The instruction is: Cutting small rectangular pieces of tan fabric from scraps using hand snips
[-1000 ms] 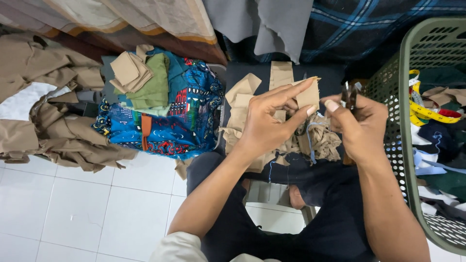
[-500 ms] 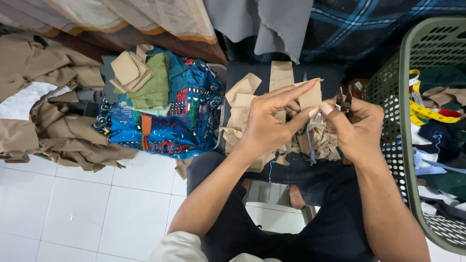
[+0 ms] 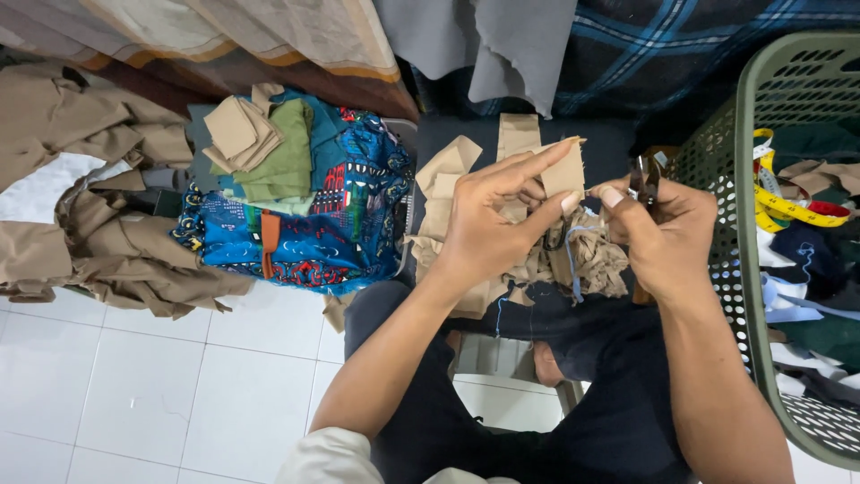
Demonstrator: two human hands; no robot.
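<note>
Crumpled khaki garments (image 3: pixel 98 242) are lying on the white tiled floor (image 3: pixel 179 394) at far left. Beside them, a blue patterned cloth (image 3: pixel 331 224) is carrying folded tan and green pieces (image 3: pixel 260 143). The left hand (image 3: pixel 488 224) is pinching a small tan fabric piece (image 3: pixel 566 170), its grip closed on it above the lap. The right hand (image 3: pixel 667 237) is gripping small dark snips (image 3: pixel 643 179) just beside that piece. A green laundry basket (image 3: pixel 743 269) is standing at right, holding a yellow tape measure (image 3: pixel 788 202).
</note>
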